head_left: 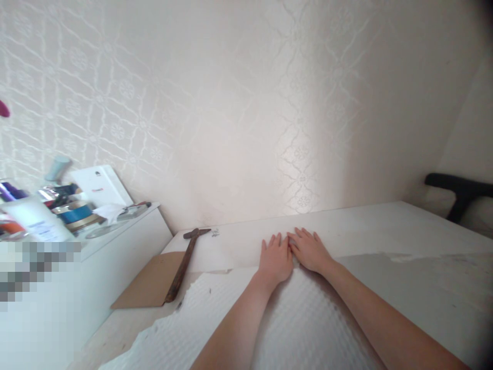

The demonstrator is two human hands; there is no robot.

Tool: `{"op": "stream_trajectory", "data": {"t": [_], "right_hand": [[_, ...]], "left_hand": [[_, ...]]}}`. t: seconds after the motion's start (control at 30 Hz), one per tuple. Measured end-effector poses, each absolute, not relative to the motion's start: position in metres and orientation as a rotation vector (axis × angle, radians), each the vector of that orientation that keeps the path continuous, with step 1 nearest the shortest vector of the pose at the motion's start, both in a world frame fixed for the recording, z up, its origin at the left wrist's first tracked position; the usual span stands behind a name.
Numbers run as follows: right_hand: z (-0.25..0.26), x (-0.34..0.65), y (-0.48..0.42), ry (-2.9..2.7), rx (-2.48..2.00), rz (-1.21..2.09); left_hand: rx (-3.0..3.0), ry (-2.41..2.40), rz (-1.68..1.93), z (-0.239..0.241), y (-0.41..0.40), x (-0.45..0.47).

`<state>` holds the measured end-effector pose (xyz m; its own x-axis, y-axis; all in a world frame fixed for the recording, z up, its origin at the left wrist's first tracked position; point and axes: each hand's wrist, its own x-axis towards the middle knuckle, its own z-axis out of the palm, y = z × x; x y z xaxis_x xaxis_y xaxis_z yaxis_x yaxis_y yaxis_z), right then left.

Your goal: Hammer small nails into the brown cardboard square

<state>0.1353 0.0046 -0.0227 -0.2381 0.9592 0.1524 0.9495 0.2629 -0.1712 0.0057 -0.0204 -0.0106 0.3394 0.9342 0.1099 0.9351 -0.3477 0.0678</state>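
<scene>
My left hand (276, 258) lies palm down at the middle of the white table (370, 226), its fingers spread. Beside it my right hand (309, 250) also rests flat, fingers apart, the two hands touching or nearly so. Neither shows anything in its grip. Below my wrists a white, dimpled sheet (215, 308) with a ragged left edge spreads toward me. To the left is a hammer (183, 262) with a worn wooden handle, lying partly over a brown board (148, 282). A small cluster of nail-like metal bits (214, 233) sits by the hammer's head.
A higher white cabinet (115, 277) borders the left side, its top crowded with a blue tape roll (75, 211), a white box (100, 186) and bottles. Behind stands a patterned wall (231, 128). A black chair armrest (458, 185) shows at right.
</scene>
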Motion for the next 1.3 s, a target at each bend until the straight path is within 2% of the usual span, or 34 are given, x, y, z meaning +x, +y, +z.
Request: {"op": "stream_trajectory", "data": {"t": [1.3], "right_hand": [[-0.0236, 0.1353, 0.0052, -2.307, -1.784, 0.072]], "left_hand": [[-2.570, -1.801, -0.214, -0.0089, -0.0215, 0.0065]]}}
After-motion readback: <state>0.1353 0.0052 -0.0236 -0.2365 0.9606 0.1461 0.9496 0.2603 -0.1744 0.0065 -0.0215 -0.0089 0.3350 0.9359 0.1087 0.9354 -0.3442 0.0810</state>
